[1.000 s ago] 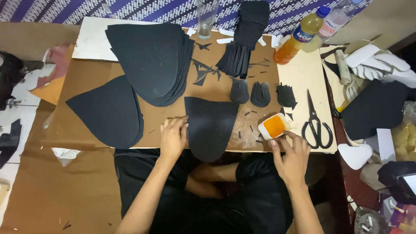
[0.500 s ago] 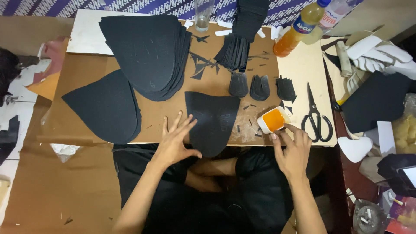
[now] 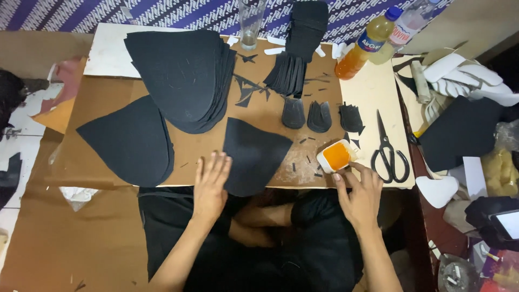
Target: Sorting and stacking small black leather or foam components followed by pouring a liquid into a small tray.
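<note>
My left hand (image 3: 211, 184) lies flat with fingers together at the left edge of a single black shield-shaped piece (image 3: 255, 154) on the brown board (image 3: 259, 116). My right hand (image 3: 359, 194) rests at the board's front edge, one finger touching a small white tub of orange glue (image 3: 336, 156). A tall fanned stack of the same black pieces (image 3: 184, 75) lies further back, and a second, lower stack (image 3: 130, 141) sits to the left.
Black scissors (image 3: 390, 154) lie right of the tub. Small black cut pieces (image 3: 319, 116) and a stack of black strips (image 3: 303, 32) sit behind. A glass (image 3: 251, 24), an orange-drink bottle (image 3: 367, 46) and white shapes (image 3: 459, 75) stand at the back and right.
My left hand's spread fingers have closed together and shifted to the single piece's left edge. The view has dipped slightly. My right hand stays by the glue tub.
</note>
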